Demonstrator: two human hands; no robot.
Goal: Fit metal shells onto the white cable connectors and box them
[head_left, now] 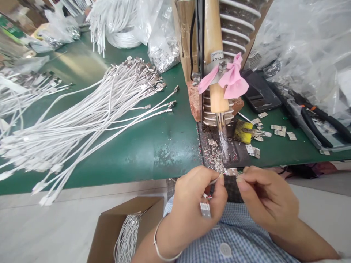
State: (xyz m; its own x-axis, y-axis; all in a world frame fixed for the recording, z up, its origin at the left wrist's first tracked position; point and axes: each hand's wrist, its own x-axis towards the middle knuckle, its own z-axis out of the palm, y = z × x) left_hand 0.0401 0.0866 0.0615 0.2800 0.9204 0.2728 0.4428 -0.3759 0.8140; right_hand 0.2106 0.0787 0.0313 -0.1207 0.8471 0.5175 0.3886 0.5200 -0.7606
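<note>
My left hand pinches a thin white cable end with coloured wires, and a small metal connector shell sits against its palm. My right hand holds a small metal connector piece at its fingertips. Both hands meet at the table's front edge, just below the tip of a fixed soldering iron with a wooden handle and a pink ribbon.
A large bundle of white cables with metal ends lies on the green table. A cardboard box with more cables stands below. A yellow sponge, loose metal shells, pliers, a phone and plastic bags sit to the right.
</note>
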